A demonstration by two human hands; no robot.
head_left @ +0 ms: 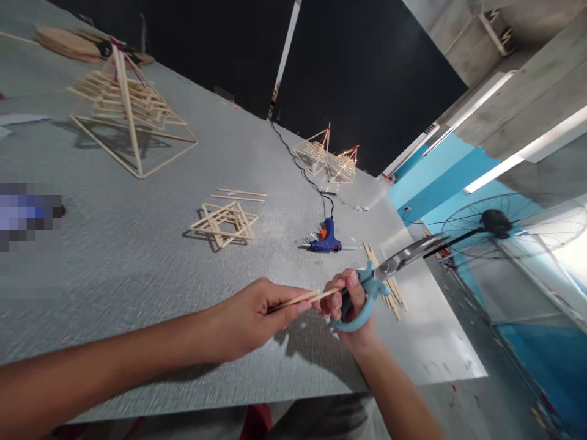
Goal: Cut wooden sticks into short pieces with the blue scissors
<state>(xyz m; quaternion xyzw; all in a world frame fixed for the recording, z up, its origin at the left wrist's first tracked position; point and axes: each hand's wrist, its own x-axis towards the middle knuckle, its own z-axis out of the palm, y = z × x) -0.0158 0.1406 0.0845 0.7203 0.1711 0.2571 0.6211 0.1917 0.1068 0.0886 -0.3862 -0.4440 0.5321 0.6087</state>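
Observation:
Thin wooden sticks are pinched between the thumb and fingers of my left hand, above the near part of the table. My right hand grips scissors by their light blue handles, blades pointing up and to the right. One stick reaches across to the fingertips of my right hand; whether they grip it is unclear. Beyond my hands lie a star-shaped stick frame and a blue glue gun with an orange trigger. Several loose sticks lie behind the scissors.
A tall stick pyramid stands at the back left. Two smaller pyramids, with small lights, stand near the far edge. A black cable runs across the grey table. A fan stands beyond the right edge.

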